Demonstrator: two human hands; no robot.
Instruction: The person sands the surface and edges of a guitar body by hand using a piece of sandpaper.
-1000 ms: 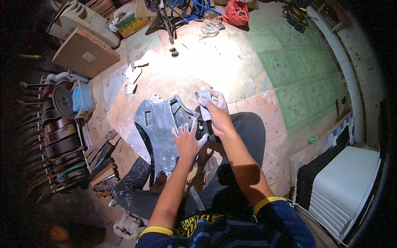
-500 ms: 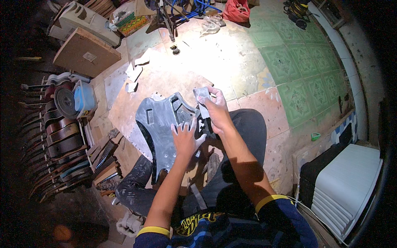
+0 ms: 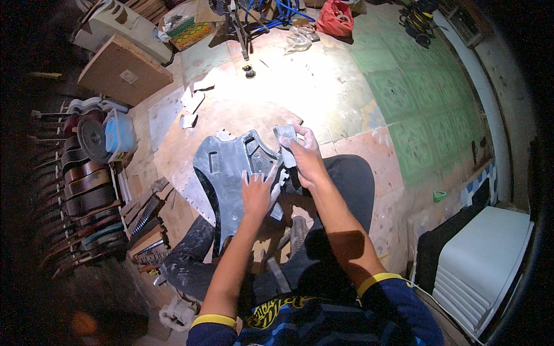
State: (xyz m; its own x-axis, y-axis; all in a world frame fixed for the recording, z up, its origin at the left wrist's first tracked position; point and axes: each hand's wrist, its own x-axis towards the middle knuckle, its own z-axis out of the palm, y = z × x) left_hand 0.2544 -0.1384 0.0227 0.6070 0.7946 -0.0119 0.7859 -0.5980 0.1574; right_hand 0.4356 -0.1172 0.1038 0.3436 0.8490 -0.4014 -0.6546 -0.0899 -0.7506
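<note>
A grey, dusty electric guitar body with routed cavities rests tilted across my lap. My left hand holds its right edge near the large cavity, fingers on the top face with the index stretched forward and the thumb by the side. Just right of the upper horn, my right hand is closed on a folded grey sheet of sandpaper, its thumb pressed on top. White dust coats my fingertips. Whether the sandpaper touches the body's edge I cannot tell.
A flat board lies under the guitar body, with torn paper pieces on it. Several curved clamps line the left side. A blue tub stands beside them. At right is a white ridged casing; a red bag lies far back.
My left hand's fingers have drawn in from a wider spread, and its thumb has moved up along the edge. My right hand keeps the sandpaper at nearly the same spot. The view has shifted slightly.
</note>
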